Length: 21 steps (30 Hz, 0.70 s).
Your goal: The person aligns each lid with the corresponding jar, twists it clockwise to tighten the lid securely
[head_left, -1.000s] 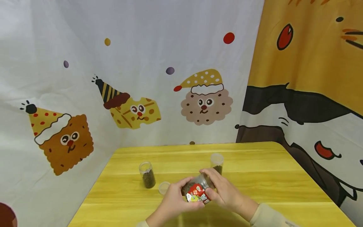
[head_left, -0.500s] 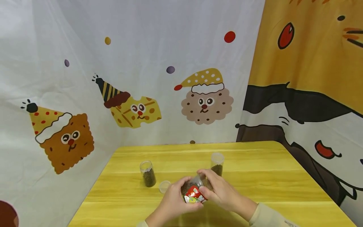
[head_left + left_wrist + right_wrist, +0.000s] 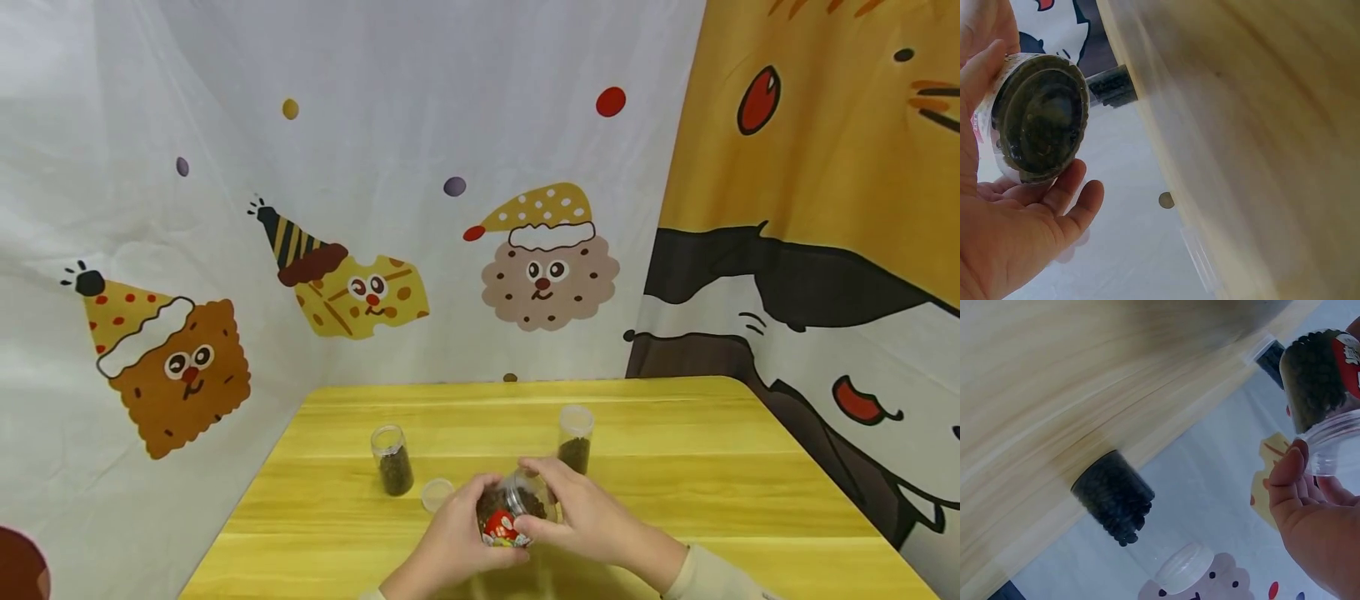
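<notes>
A clear jar (image 3: 491,508) of dark pellets with a red label is held tilted above the table by both hands. My left hand (image 3: 452,533) grips its body, and the jar's dark round base (image 3: 1041,122) faces the left wrist view. At the jar's clear top end (image 3: 1338,444), the thumb and fingers of my right hand (image 3: 592,518) curl round it. Whether a lid is on there is hard to tell. Beyond the right hand stands another clear jar (image 3: 575,450), partly filled with pellets and topped with a translucent lid (image 3: 1186,569).
To the left stands a third clear jar (image 3: 393,468) of dark pellets, seemingly uncovered. Between it and my left hand a translucent round lid (image 3: 437,495) lies flat on the yellow wood-grain table (image 3: 690,475). A patterned cloth (image 3: 420,150) hangs behind the table.
The held jar has tilted further, so its clear top end shows more and its label sits lower. My right hand has shifted slightly down and left. The standing jars stay put.
</notes>
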{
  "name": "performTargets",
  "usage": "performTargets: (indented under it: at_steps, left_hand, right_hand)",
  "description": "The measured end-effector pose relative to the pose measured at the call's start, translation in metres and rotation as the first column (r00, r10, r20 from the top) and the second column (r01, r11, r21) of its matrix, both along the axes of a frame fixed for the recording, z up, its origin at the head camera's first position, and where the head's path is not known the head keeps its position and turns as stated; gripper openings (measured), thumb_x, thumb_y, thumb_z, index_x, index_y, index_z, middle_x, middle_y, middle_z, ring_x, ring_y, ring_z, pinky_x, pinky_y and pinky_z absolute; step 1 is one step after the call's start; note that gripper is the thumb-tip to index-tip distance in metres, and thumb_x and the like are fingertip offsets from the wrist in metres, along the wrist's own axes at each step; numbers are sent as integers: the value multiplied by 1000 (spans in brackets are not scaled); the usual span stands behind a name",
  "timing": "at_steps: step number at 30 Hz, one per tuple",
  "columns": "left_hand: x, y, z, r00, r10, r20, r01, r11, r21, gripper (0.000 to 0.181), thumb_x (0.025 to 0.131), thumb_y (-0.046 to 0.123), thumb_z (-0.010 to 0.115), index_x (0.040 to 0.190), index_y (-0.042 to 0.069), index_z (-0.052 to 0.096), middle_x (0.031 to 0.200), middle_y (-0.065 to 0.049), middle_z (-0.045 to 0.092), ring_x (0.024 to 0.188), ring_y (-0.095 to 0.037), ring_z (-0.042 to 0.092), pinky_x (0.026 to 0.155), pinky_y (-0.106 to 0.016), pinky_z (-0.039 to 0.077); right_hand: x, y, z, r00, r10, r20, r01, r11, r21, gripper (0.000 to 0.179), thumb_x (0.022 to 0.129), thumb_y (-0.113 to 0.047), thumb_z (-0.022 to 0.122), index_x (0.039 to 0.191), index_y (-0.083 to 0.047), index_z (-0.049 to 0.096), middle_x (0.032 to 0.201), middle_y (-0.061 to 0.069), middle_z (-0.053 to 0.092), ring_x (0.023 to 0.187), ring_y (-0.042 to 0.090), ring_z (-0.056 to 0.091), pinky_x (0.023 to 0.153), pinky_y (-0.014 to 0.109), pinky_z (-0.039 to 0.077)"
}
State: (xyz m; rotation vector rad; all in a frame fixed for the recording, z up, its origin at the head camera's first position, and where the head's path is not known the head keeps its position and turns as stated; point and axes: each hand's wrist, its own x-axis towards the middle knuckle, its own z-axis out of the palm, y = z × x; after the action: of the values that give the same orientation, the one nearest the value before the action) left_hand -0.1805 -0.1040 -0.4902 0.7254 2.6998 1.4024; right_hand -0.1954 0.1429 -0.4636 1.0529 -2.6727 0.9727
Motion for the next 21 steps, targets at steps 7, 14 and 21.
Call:
performTargets:
  at_steps: [7,14,21]
  left_hand:
    - [3,-1,-4,996,-36,-86,28,995,-95,91,79,50,94,152,17,51,131,6,67,113,-6,61,90,-26,60]
    - [2,-1,-4,999,-30,-16,29,998,-50,91,77,43,96,152,18,50,131,7,66,113,-4,64,92,-27,60]
    - [0,-1,-3,1000,-8,0,8,999,-45,92,79,39,95,153,13,46,133,1,66,114,-9,66,94,-28,60]
  right_hand:
    - [5,-4,0,996,6,-91,-1,999,55,75,95,-63,73,152,-16,55,141,-4,66,111,11,69,86,33,63]
    - [6,-3,2,996,30,-89,-29,999,15,70,97,-57,74,152,-18,55,140,1,67,99,5,64,76,26,58]
    - [2,2,0,995,45,-88,-46,999,-6,66,99,-51,74,151,-14,55,136,3,68,97,7,66,71,24,56]
